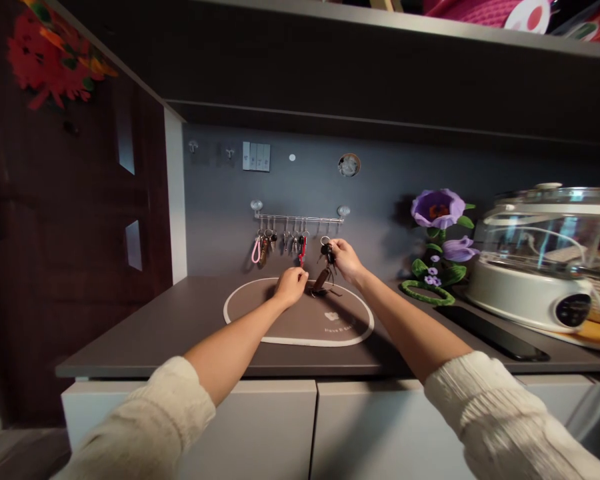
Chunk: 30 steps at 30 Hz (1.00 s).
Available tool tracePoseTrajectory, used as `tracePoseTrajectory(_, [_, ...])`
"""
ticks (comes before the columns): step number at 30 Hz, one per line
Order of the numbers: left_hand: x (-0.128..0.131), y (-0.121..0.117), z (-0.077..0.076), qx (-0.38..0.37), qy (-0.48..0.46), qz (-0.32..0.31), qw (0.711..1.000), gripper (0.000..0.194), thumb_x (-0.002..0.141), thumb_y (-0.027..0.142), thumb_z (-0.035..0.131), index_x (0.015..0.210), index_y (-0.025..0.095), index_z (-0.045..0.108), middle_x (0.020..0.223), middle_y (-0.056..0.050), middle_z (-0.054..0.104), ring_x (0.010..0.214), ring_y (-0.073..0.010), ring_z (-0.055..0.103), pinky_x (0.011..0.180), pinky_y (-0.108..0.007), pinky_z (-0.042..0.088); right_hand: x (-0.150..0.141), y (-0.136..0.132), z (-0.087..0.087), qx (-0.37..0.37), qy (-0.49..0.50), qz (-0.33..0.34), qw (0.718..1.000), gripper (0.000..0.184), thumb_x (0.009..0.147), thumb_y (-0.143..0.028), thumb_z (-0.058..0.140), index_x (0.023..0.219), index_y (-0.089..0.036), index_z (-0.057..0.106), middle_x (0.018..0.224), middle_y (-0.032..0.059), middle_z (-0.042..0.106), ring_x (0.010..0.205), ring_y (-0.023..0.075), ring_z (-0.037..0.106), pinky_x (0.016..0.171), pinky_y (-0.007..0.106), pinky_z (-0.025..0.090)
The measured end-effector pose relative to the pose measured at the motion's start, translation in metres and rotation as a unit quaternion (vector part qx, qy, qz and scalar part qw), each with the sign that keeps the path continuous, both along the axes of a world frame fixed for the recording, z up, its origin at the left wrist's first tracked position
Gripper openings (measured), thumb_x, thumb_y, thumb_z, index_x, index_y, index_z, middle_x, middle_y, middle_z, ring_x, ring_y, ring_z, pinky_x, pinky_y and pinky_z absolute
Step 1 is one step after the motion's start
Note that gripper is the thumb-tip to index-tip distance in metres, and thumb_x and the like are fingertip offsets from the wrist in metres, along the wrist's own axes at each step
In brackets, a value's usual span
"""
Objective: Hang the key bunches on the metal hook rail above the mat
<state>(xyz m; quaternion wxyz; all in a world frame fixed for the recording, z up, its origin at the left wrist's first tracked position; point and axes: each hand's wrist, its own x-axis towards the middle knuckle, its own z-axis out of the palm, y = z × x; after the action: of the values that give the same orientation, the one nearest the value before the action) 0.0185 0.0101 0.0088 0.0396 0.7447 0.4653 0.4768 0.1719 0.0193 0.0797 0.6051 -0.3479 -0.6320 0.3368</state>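
My right hand [347,261] holds a ring with a bunch of black keys [327,253] in front of the wall. A brown leather fob [321,281] hangs below that bunch, just over the mat. My left hand [291,287] is above an oval brown mat [300,328], its fingers curled together with nothing visible in them. Its fingertips are close to the brown fob and below a red key strap [303,251]. That strap hangs among several key sets on a metal hook rail [299,218], along with a pink loop strap [256,250].
A grey countertop [180,320] runs over white cabinets. To the right stand crocheted purple flowers [437,230], a black phone-like slab [493,333] and a white appliance with a glass lid [535,267]. A dark wooden door [80,233] is at left, with a shelf overhead.
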Motion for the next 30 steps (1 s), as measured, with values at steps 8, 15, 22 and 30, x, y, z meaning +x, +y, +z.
tracePoseTrajectory(8, [-0.001, -0.003, 0.001, 0.016, 0.044, 0.017, 0.999, 0.025, 0.083, 0.026, 0.04, 0.075, 0.016, 0.062, 0.082, -0.007, 0.063, 0.081, -0.0172, 0.055, 0.076, -0.03, 0.041, -0.008, 0.028, 0.024, -0.03, 0.029, -0.046, 0.998, 0.014, 0.082, -0.027, 0.045, 0.07, -0.02, 0.043, 0.049, -0.0051, 0.044, 0.038, 0.0072, 0.04, 0.039, 0.02, 0.03])
tracePoseTrajectory(15, [-0.001, -0.008, 0.003, 0.007, 0.071, 0.037, 0.997, 0.027, 0.084, 0.025, 0.038, 0.073, 0.016, 0.061, 0.081, -0.007, 0.062, 0.079, -0.0162, 0.055, 0.074, -0.028, 0.04, -0.015, 0.049, 0.029, -0.026, 0.029, -0.053, 0.998, 0.024, 0.079, -0.019, 0.044, 0.056, -0.018, 0.039, 0.042, -0.0038, 0.04, 0.036, 0.0062, 0.037, 0.036, 0.018, 0.026])
tracePoseTrajectory(22, [-0.001, -0.006, 0.003, 0.01, 0.083, 0.041, 0.996, 0.026, 0.084, 0.025, 0.038, 0.073, 0.016, 0.061, 0.079, -0.006, 0.061, 0.077, -0.0156, 0.055, 0.072, -0.027, 0.04, -0.024, 0.06, 0.024, -0.045, 0.05, -0.091, 0.994, 0.025, 0.08, -0.014, 0.04, 0.055, -0.019, 0.039, 0.044, -0.0042, 0.038, 0.038, 0.0065, 0.035, 0.038, 0.019, 0.028])
tracePoseTrajectory(30, [0.0, -0.006, 0.003, 0.003, 0.085, 0.038, 0.996, 0.026, 0.084, 0.024, 0.039, 0.075, 0.017, 0.062, 0.082, -0.007, 0.062, 0.08, -0.0161, 0.055, 0.074, -0.027, 0.041, -0.027, 0.064, 0.016, -0.054, 0.039, -0.11, 0.992, 0.025, 0.081, -0.016, 0.039, 0.056, -0.019, 0.039, 0.044, -0.0039, 0.038, 0.039, 0.0073, 0.037, 0.039, 0.019, 0.029])
